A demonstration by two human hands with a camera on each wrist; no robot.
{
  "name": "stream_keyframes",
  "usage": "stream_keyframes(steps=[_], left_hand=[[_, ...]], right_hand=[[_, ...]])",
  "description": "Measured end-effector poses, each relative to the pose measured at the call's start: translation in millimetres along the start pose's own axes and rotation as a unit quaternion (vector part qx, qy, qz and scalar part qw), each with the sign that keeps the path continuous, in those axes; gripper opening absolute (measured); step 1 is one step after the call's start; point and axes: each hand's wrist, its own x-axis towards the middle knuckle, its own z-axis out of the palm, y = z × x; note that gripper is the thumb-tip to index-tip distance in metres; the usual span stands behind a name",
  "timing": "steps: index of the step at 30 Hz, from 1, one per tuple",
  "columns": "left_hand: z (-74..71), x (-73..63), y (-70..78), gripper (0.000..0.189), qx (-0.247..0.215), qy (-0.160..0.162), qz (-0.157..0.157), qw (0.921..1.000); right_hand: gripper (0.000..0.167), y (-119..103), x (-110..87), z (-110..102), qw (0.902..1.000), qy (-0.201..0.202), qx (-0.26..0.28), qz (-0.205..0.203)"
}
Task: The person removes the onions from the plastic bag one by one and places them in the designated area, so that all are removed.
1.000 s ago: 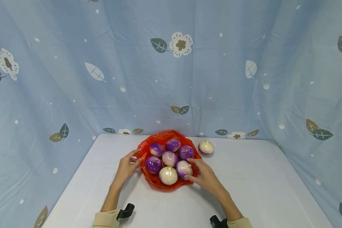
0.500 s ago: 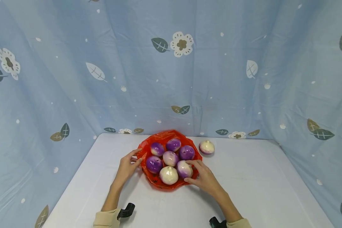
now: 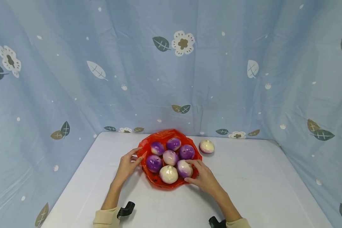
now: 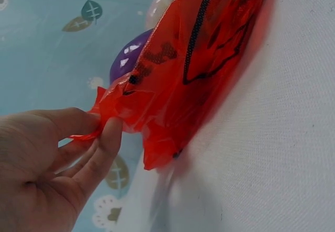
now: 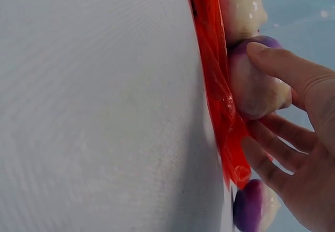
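A red plastic bag (image 3: 159, 136) is spread open on the table, its rim rolled low around several glossy purple-and-white onions. My left hand (image 3: 126, 164) pinches the bag's left edge between thumb and fingers; the left wrist view shows the crumpled red film (image 4: 125, 103) in that pinch. At the bag's right side, my right hand (image 3: 203, 177) holds the purple-and-white onion (image 3: 184, 168) nearest it. In the right wrist view the thumb lies over this onion (image 5: 256, 85), with the fingers curved along its other side. A pale onion (image 3: 168, 174) sits beside it at the front.
One more onion (image 3: 206, 146) lies on the white table (image 3: 259, 177), outside the bag at the back right. A blue curtain (image 3: 131, 79) with leaves and flowers hangs behind the table and along its sides. Black wrist mounts (image 3: 126, 209) are at both cuffs.
My right thumb and fingers have shifted slightly on the onion at the bag's right side. The left hand keeps its pinch on the bag, and the onions stay in place.
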Motion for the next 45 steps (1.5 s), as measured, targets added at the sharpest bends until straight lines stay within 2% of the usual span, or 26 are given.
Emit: stream_keyframes(steps=[23, 45], left_hand=[[-1.3, 0.9, -3.1, 0.045, 0.002, 0.005, 0.005, 1.0000], [-1.0, 0.2, -3.2, 0.046, 0.008, 0.004, -0.003, 1.0000]], right_hand=[[0.067, -8.2, -0.2, -6.0, 0.9998, -0.012, -0.010, 0.011], [0.066, -9.5, 2.0, -17.6, 0.9996, 0.001, -0.024, -0.016]])
